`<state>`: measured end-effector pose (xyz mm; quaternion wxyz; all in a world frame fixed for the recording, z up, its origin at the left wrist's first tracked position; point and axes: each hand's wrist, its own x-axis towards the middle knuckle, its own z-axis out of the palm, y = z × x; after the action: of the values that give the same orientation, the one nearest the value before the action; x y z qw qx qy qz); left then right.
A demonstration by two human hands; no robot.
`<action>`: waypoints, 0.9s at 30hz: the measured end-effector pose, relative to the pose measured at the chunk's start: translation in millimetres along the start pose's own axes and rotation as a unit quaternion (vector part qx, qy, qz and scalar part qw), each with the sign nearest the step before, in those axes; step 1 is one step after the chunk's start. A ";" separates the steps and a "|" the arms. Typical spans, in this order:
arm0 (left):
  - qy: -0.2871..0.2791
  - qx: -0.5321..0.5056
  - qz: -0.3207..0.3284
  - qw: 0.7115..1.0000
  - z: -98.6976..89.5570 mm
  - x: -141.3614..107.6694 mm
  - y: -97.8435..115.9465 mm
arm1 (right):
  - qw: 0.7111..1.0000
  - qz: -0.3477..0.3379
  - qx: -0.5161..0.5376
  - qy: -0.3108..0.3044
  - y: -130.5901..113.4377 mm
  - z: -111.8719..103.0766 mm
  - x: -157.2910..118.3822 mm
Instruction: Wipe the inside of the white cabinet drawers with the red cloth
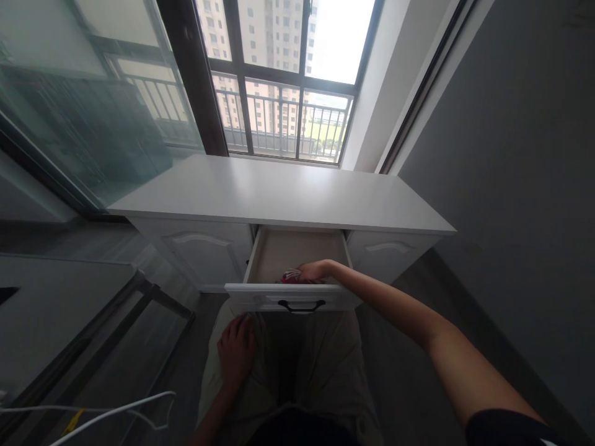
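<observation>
- Nearest: dark sleeve [506, 427] on the right arm; light trousers [328, 365] on both legs, knees under the pulled-out drawer.
- Lower left: thin white bent rod [116, 409] with a yellow strip [73, 421] beside it.
- Left hand [237, 344]: rests on the left thigh, fingers loosely spread, holding nothing visible.
- Left side: pale flat-topped piece of furniture [56, 310] with a grey frame; exact type unclear.
- White drawer [253, 290]: extended toward the person; black bow handle [302, 308] on its front panel.
- Right hand [317, 271]: reaches over the drawer's right side, palm down, at the red-and-white cloth [291, 276]. Drawer front hides part of the fingers; cannot tell whether they grip it.
- Cloth: bunched, inside the drawer, just behind the front panel.
- White cabinet [204, 254]: houses the drawer between two panelled sections; glossy white counter [288, 192] on top.
- Right: plain grey wall [511, 136]. Left: glass panel [116, 62] in a dark frame.
- Beyond the counter: dark-framed window [302, 77], then metal railing [264, 118].
- Farthest: high-rise building [274, 31], bright sky.
</observation>
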<state>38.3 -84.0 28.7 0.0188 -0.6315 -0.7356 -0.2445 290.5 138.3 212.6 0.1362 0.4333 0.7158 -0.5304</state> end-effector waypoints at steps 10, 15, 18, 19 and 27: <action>-0.012 -0.007 -0.014 1.000 -6.4 2.9 5.6 | 0.876 -0.139 -0.236 0.397 -1.4 -16.1 -0.1; -0.021 -0.003 -0.008 1.000 -7.1 1.3 5.8 | 0.864 -0.142 -0.351 0.333 32.9 -46.8 12.5; -0.021 -0.008 -0.011 1.000 -7.0 1.1 5.8 | 0.881 -0.030 -0.322 0.345 67.8 -68.2 19.3; -0.020 -0.009 -0.015 1.000 -6.8 1.2 5.9 | 0.890 0.001 -0.302 0.342 78.6 -73.0 21.9; -0.021 -0.004 -0.023 1.000 -5.2 2.6 6.4 | 0.919 0.092 -0.233 0.303 110.6 -80.3 46.0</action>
<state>42.3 -83.0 36.3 -0.0048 -0.6195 -0.7491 -0.2347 369.3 237.5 143.6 0.0580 0.5937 0.7829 -0.1767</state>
